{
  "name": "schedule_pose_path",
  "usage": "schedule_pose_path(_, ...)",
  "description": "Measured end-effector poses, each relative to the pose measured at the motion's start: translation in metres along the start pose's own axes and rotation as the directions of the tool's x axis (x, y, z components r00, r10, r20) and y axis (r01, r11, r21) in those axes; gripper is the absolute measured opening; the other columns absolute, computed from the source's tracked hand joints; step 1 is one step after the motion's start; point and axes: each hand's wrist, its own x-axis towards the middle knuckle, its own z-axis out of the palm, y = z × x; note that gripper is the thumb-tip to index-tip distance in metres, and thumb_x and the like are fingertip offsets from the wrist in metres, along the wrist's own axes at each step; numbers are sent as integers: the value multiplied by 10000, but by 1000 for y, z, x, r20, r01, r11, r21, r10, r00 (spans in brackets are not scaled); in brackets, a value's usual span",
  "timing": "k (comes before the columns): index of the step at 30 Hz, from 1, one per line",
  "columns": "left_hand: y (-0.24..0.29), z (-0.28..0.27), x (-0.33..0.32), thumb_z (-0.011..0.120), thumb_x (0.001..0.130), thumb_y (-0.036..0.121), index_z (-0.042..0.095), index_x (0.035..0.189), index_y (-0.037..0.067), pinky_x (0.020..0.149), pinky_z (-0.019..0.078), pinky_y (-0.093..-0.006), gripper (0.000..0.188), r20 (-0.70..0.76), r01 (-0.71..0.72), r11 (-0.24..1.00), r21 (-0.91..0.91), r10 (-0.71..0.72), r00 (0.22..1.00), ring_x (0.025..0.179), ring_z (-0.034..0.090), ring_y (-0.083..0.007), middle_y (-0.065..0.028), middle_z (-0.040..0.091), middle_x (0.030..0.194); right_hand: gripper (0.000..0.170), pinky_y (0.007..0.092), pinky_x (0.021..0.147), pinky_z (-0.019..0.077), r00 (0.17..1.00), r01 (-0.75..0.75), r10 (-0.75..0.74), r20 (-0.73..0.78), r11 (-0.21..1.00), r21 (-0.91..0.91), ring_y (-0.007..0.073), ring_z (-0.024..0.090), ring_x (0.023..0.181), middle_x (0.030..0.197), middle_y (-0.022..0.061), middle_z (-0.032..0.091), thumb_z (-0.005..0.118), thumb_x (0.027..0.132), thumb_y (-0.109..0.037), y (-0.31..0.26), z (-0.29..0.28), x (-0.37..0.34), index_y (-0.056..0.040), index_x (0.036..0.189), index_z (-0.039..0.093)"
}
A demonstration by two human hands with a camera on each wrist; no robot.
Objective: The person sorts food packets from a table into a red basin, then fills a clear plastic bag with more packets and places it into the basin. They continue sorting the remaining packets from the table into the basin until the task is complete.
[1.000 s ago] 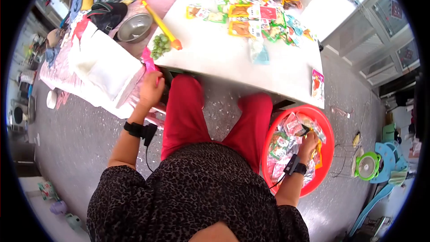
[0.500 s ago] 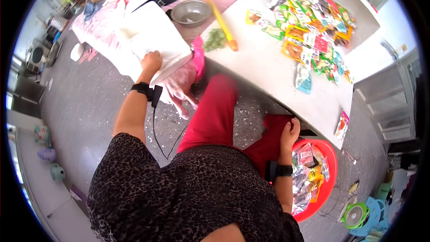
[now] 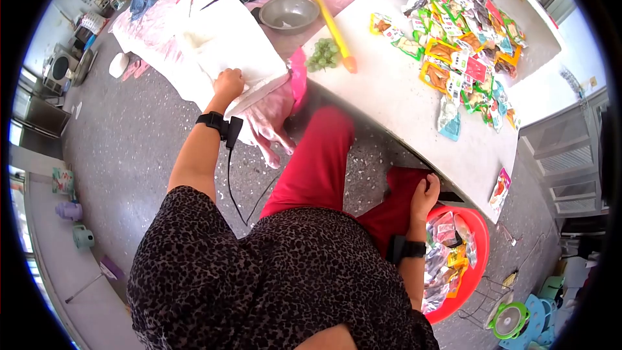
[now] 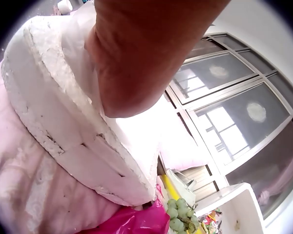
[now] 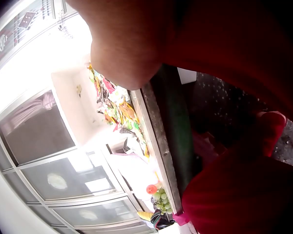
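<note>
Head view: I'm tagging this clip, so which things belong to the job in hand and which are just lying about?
Probably in the job:
white box, with the left hand at it
snack packets on the table
red tub, holding more packets

Apparently just lying about:
grapes
metal bowl
yellow stick
green fan

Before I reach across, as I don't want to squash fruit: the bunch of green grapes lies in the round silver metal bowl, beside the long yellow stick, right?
No: the head view shows the grapes on the white tabletop, not in the metal bowl; they do lie beside the yellow stick.
</note>
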Motion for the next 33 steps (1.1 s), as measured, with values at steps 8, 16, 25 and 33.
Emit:
schedule_pose_path(8,14,-16,-8,413,760,237,564,956,91,804,387,-410,287,-104,-73,994,-81,64,993,983,471,-288,-123,531,1017,156,353,822,380,1000,-3,3,5,1000,7,311,500,903,935,184,533,504,702,-24,-1,-2,0,29,848,521)
schedule_pose_path(16,5,-1,4,404,769,244,547,896,71,766,399,-407,257,30,-79,990,-113,83,996,897,512,-316,-138,561,939,151,351,811,388,1000,-4,4,-2,1000,22,309,507,888,925,183,535,507,695,-21,2,-2,0,26,838,521)
schedule_pose_path(25,27,-66,-27,436,801,198,508,815,30,659,412,-280,183,-51,-145,648,-748,163,985,702,511,-180,-74,540,744,151,324,791,396,999,-45,47,-16,991,123,281,513,870,941,167,531,502,718,-15,0,-4,0,34,859,517)
schedule_pose_path(33,151,-109,-126,482,794,182,430,1060,2,817,393,-378,325,-21,467,-325,-823,837,547,997,468,-267,-155,484,1055,313,258,722,414,854,-519,271,445,519,680,153,507,878,1013,80,510,539,773,-101,-66,-2,20,-28,1060,438)
